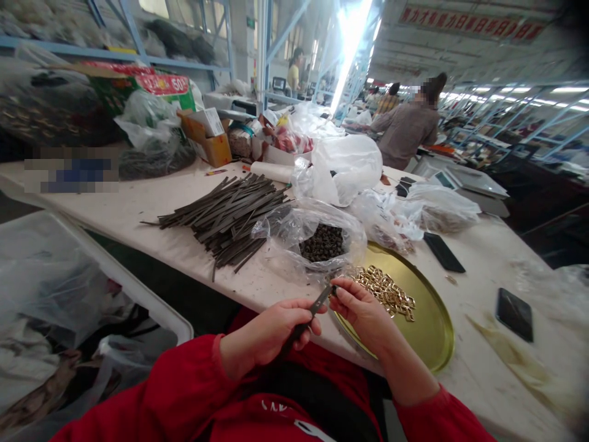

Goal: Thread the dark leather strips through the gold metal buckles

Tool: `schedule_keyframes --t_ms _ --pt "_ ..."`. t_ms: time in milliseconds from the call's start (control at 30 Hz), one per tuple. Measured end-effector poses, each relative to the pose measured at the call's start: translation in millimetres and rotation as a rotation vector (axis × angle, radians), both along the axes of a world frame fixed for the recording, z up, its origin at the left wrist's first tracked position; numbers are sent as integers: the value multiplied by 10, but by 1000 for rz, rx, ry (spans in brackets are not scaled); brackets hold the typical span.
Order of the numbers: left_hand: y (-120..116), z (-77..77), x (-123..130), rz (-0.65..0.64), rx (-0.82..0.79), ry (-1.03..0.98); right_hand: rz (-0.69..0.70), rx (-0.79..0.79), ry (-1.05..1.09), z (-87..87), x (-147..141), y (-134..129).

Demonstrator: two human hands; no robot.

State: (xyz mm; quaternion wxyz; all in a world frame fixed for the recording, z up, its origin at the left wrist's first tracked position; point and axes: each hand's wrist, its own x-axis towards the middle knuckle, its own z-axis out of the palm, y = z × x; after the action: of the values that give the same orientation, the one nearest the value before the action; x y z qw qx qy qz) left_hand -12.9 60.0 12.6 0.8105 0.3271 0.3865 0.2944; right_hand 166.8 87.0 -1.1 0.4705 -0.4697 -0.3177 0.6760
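My left hand (pixel 288 322) is closed around a dark strap (pixel 321 299), a narrow flat strip with small holes near its upper end. The fingers of my right hand (pixel 361 307) pinch a small dark piece (pixel 334 290) at that end, mostly hidden by the fingertips. Just beyond my hands, an open clear plastic bag (pixel 280 248) holds many small dark pieces (pixel 322 242). Beside my right hand is a round gold tray (pixel 430 307) with a heap of gold-coloured metal buckles (pixel 384 291). A loose pile of dark straps (pixel 230 215) lies to the left of the bag.
On the table (pixel 138 212) to the right lie a black phone (pixel 514 313) and a flat black object (pixel 444 252). Plastic bags (pixel 352 169) and an open cardboard box (pixel 214 144) stand behind. A white bin (pixel 138 285) is at my left. Another person (pixel 405 132) works farther back.
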Motion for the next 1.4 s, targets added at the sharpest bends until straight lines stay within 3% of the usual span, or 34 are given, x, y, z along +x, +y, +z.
schedule_keyframes --t_ms 200,433,600,767,933,1200,1300,1400 --pt "27 -23 18 -59 303 308 2 -62 120 10 -6 -81" --pt "59 13 15 -103 688 662 -51 -23 72 -30 -59 -131" --pt "97 35 12 -137 807 759 -37 97 -118 -70 -75 -165" --pt "109 6 0 -168 842 816 -6 66 -116 -91 -85 -170" --pt "117 -17 1 -130 799 783 -61 95 -69 -87 -87 -148" --pt "167 5 66 -154 302 360 -82 137 -47 -43 -152 -222" --pt "143 26 88 -149 238 322 -141 142 -15 -45 -219 -249" --pt "116 6 139 -64 271 343 -243 143 12 -80 -308 -275"
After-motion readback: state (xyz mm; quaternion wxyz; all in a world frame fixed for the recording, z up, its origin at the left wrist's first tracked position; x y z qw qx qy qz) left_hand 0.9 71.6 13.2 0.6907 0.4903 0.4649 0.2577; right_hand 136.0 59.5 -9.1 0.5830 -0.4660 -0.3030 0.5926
